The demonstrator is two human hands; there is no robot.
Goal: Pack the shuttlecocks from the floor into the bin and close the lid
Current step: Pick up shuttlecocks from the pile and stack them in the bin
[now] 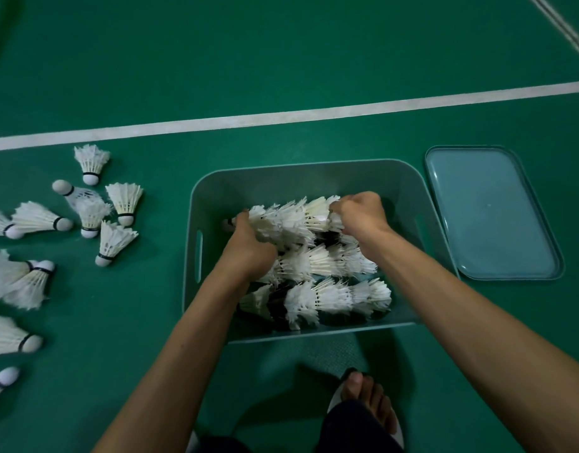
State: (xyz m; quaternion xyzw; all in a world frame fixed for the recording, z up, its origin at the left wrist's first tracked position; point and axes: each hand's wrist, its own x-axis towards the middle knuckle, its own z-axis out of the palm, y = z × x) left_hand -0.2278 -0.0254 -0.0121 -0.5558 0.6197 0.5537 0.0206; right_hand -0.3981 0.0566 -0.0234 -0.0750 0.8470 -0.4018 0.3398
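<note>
Both hands [306, 230] apparently gripping shuttlecock row [291, 220], inside bin [213, 191]

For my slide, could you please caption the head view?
Both hands, left hand and right hand, lay nested white feather shuttlecocks in the teal plastic bin; flat teal lid beside it.

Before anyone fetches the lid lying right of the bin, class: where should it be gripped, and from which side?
Grip the lid by its raised rim along the near long edge, beside the bin. It lies flat on the floor, so probably only the lip gives fingers purchase; the right hand is closest.
</note>
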